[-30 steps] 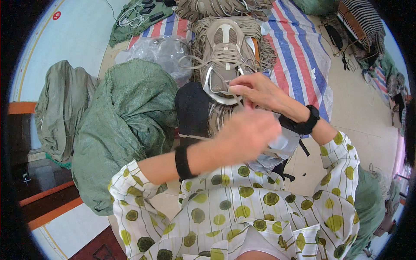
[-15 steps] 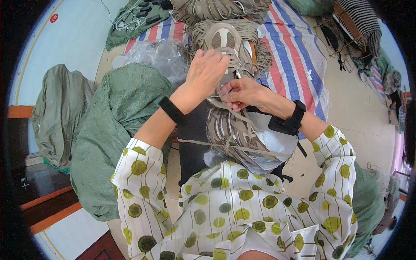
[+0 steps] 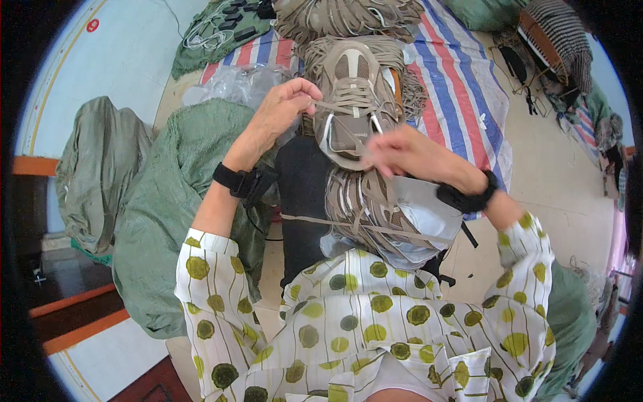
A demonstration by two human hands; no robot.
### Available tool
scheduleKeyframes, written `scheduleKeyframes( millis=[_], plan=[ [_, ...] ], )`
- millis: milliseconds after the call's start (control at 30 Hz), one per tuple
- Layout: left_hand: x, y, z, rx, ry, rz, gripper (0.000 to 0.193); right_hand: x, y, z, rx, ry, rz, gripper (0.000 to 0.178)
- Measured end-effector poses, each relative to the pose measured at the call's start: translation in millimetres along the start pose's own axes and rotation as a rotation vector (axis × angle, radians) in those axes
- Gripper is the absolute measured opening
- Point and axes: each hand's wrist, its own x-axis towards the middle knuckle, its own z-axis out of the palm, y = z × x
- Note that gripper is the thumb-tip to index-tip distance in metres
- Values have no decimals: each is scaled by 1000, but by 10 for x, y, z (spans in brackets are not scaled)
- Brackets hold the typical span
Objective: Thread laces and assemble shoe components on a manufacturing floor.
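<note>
Hands (image 3: pixel 284 107) (image 3: pixel 402 151) at shoe (image 3: pixel 351 100) edges, sacks (image 3: pixel 181 181) close left.

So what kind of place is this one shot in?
Probably an informal shoe-lacing workspace on a floor: a beige sneaker being laced, bundles of laces on the lap, a striped tarp and green sacks around.

white blouse (image 3: pixel 375 328) with thin stripes, scattered olive and dark-green dots, some yellow-green. short loose sleeves, ending above elbows, forearms bare. left hand (image 3: pixel 284 107) bare, no rings seen; black band (image 3: pixel 233 179) on left wrist with small black box and strap tail hanging. right hand (image 3: pixel 405 153) bare, slightly blurred; matching black band (image 3: pixel 469 197) on right wrist, strap tail dangling below.
</note>
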Motion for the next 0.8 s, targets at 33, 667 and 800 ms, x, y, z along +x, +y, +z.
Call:
scheduleKeyframes(
  millis=[33,667,800],
  plan=[
    [-38,-46,-11,-171,-8,-82,11,-184,-48,42,-53,-116,-143,13],
    [-273,111,1065,-342,-67,-501,32,611,247,-34,-1150,697,-130,18],
    [-201,62,1101,-521,-119,-563,32,642,140,-131,-1361,635,-352,16]
  ],
)
